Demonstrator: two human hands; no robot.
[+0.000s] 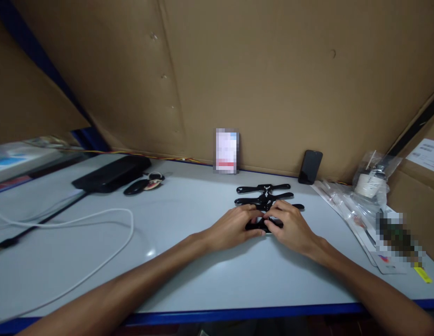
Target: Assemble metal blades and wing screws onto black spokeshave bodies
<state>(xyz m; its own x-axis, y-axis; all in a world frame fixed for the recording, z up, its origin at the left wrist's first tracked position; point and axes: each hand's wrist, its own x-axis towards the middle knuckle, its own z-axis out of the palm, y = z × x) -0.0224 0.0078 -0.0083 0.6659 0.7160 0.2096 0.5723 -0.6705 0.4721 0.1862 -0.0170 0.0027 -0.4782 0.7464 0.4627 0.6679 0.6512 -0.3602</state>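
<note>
"Grip, as observed?"

"Both hands were closed on one black part (pixel 262 225). Left hand (pixel 238 227) and right hand (pixel 291 227) met fingertip to fingertip over it, pinching it low against the table (pixel 188 205). Fingers hid most of it, so the exact hold could not be read."

"Location of the piece?"

"Centre of the table, nearest the person. Two more black frame pieces (pixel 264 189) lay just behind it, the closer one right at the fingertips."

"Risks noted?"

"Two, in my judgement. A slip of the pinch on a thin, glossy part could flick it into the pieces behind and scatter them. Force across its slender arms could bend or snap one. The plastic bags (pixel 343 205) on the right and the white cable (pixel 130 228) on the left lay well apart, and the phone (pixel 309 166) leaned against the cardboard wall. None appeared a hazard."
</note>
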